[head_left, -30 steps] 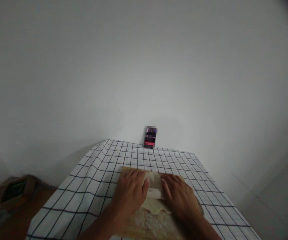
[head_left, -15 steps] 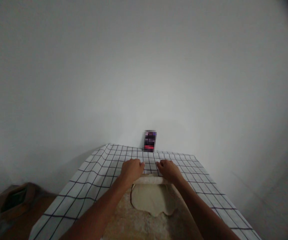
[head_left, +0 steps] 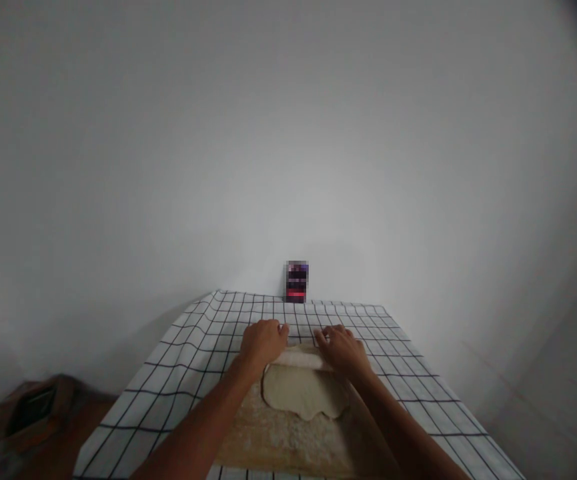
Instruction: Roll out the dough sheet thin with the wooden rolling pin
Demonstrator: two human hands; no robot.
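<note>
Compared with one second ago, both hands and the rolling pin are farther from the wearer, having gone from the middle of the board to its far end; more of the dough now shows on the near side.

Head view: the left hand [head_left: 264, 341] and right hand [head_left: 343, 348] reach forward over the two ends of a pale rolling pin [head_left: 301, 361], which lies crosswise. The left hand's fingers are together and bent forward and down; whether they grip the pin cannot be told. The right hand's fingers are bent but slightly apart, reaching past the pin rather than clamped around it. The dough [head_left: 305, 392], a flat cream-coloured sheet with a wavy near edge, lies on the board between the forearms, its far part under the pin. The wooden board [head_left: 268, 443] is dusted with flour on the near side. It rests on a bench covered with a white cloth [head_left: 418, 407] with a dark grid. At the cloth's far edge, a small dark, blurred-out object [head_left: 296, 281] stands against a plain pale wall [head_left: 288, 147]. Low on the left sits an open brown box [head_left: 58, 403].
</note>
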